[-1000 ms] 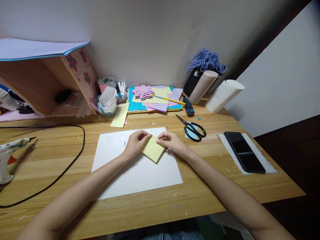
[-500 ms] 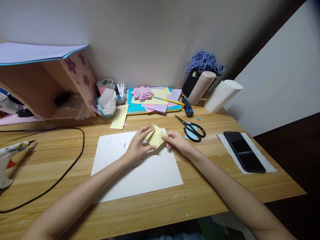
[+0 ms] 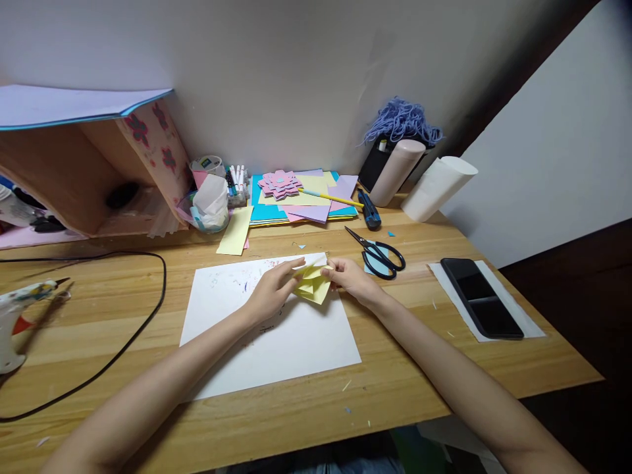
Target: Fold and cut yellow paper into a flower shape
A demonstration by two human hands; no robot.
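A piece of yellow paper (image 3: 316,289), partly unfolded with creases and layers showing, is held between my two hands above a white sheet (image 3: 306,349). My left hand (image 3: 272,287) pinches its left edge between thumb and fingers. At its upper right edge, my right hand (image 3: 351,278) grips the paper with thumb and curled fingers. Just right of that hand lie black-handled scissors (image 3: 382,255) on a small blue paper piece, blades pointing up and left. Marker marks dot the white sheet.
Behind are stacked coloured papers (image 3: 257,209) with a pink paper flower (image 3: 280,185), a pencil, and a utility knife (image 3: 369,210). A glue gun (image 3: 20,316) and black cord (image 3: 162,283) lie left, near an open box (image 3: 162,158). A phone (image 3: 481,297) rests at the right.
The yellow paper has gone from a flat, folded shape to a more opened one with its layers apart. My left fingers have closed in on its left edge.
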